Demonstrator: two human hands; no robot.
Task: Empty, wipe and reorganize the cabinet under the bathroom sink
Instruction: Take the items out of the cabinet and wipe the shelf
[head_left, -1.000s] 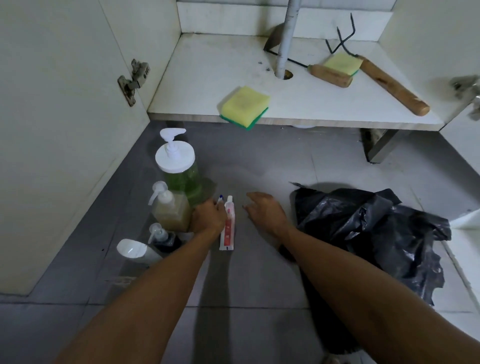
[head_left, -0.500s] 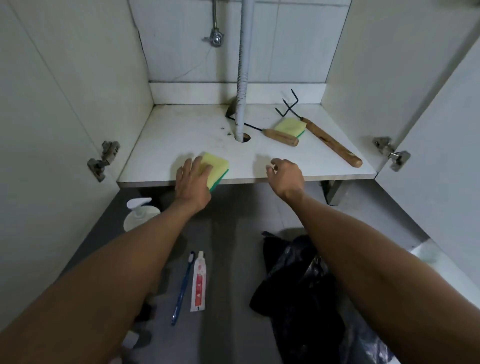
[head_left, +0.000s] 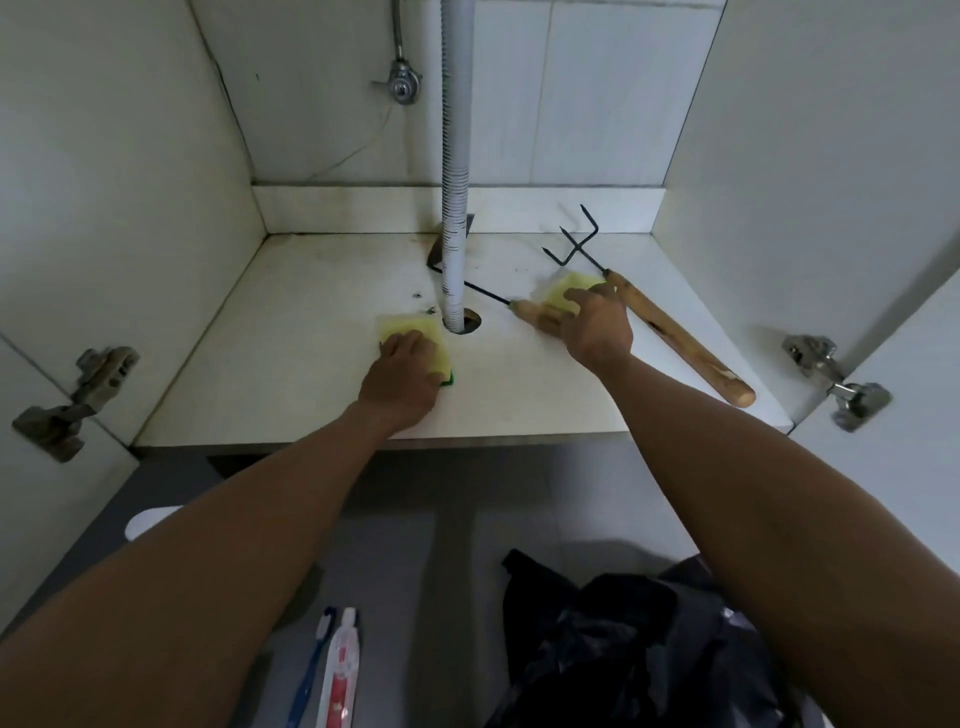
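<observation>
The white cabinet floor (head_left: 291, 353) is stained around the drain pipe (head_left: 454, 208). A yellow sponge with a green underside (head_left: 410, 328) lies just left of the pipe's hole, and my left hand (head_left: 402, 374) presses flat on top of it. A second yellow sponge (head_left: 569, 288) rests on a short wooden-handled tool (head_left: 527, 312) to the right of the pipe. My right hand (head_left: 597, 327) reaches over that handle with its fingertips on the second sponge. I cannot see any finger curled round either sponge.
A long wooden-handled rake (head_left: 675, 338) lies diagonally at the right of the cabinet. Door hinges (head_left: 78, 395) (head_left: 831, 374) jut out at both sides. On the grey floor below are a toothbrush (head_left: 311, 670), a toothpaste tube (head_left: 340, 670), a black plastic bag (head_left: 623, 649) and a white pump top (head_left: 148, 519).
Both hands left the floor items and went up into the cabinet. My left hand pushed the front sponge back toward the pipe; my right hand moved onto the second sponge.
</observation>
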